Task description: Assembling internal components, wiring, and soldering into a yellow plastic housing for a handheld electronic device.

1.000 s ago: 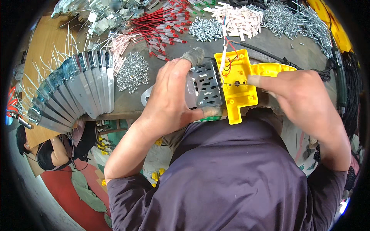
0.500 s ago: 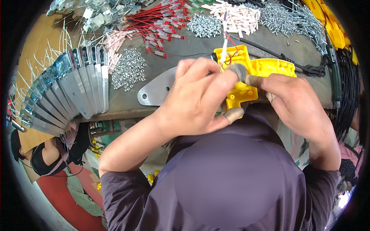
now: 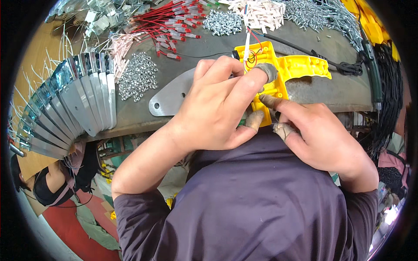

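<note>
A yellow plastic housing half (image 3: 281, 82) lies at the table's near edge, its ribbed inside facing up. My left hand (image 3: 217, 100) grips it from the left, with covered fingertips on its inside and lower end. My right hand (image 3: 311, 130) is bent at the housing's lower right, forefinger on the inside and thumb by the lower edge; both tips are covered. Thin red and black wires (image 3: 254, 54) loop in the upper part beside a white strip (image 3: 247, 45). A flat grey metal plate (image 3: 167, 102) with holes extends left from beneath my left hand.
Fanned metal plates (image 3: 93, 98) with white wires stand at the left. Nuts (image 3: 138, 76), red-wired parts (image 3: 174, 32), silver fittings (image 3: 222, 22), white pieces (image 3: 261, 13) and screws (image 3: 309, 17) lie in heaps behind. A dark cable (image 3: 296, 45) and a green-handled tool (image 3: 375, 82) lie right. A person (image 3: 54, 180) is at far left.
My right hand has moved down from the housing's middle to its lower right part. My left hand keeps its hold. The whole view has shifted slightly.
</note>
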A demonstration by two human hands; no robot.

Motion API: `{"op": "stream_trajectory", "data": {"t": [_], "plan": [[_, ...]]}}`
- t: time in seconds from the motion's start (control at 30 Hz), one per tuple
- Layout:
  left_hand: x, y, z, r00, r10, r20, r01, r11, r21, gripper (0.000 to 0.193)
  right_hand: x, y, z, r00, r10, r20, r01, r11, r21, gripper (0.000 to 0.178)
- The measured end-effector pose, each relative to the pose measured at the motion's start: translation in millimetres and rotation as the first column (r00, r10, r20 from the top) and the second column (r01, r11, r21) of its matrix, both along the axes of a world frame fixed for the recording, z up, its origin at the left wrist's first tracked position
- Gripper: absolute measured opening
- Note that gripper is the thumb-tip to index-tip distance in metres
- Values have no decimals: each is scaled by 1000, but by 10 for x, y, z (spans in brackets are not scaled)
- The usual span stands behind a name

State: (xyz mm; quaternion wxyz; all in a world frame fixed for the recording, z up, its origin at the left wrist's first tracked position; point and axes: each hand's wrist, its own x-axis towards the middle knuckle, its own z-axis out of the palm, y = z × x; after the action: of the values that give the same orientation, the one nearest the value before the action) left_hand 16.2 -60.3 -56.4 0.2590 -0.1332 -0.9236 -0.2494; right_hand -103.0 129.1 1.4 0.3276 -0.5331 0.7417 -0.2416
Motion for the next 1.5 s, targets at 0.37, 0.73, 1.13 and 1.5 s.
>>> {"op": "stream_trajectory", "data": {"t": [0.37, 0.73, 1.13, 1.5], "plan": [[-13, 23, 9, 998, -59, -10, 58, 998, -18, 68, 79, -40, -35, 997, -16, -82, 17, 1000, 7, 24], [-30, 93, -77, 1000, 16, 19, -12, 986, -164, 53, 143, 141, -55, 965, -163, 206, 168, 986, -8, 43], [-42, 150, 22, 995, 65, 72, -52, 983, -175, 62, 48, 463, -158, 879, -238, 414, 321, 936, -144, 40], [75, 80, -10, 997, -73, 11, 73, 997, 13, 64, -310, 31, -5, 986, 96, -136, -130, 955, -267, 33]]}}
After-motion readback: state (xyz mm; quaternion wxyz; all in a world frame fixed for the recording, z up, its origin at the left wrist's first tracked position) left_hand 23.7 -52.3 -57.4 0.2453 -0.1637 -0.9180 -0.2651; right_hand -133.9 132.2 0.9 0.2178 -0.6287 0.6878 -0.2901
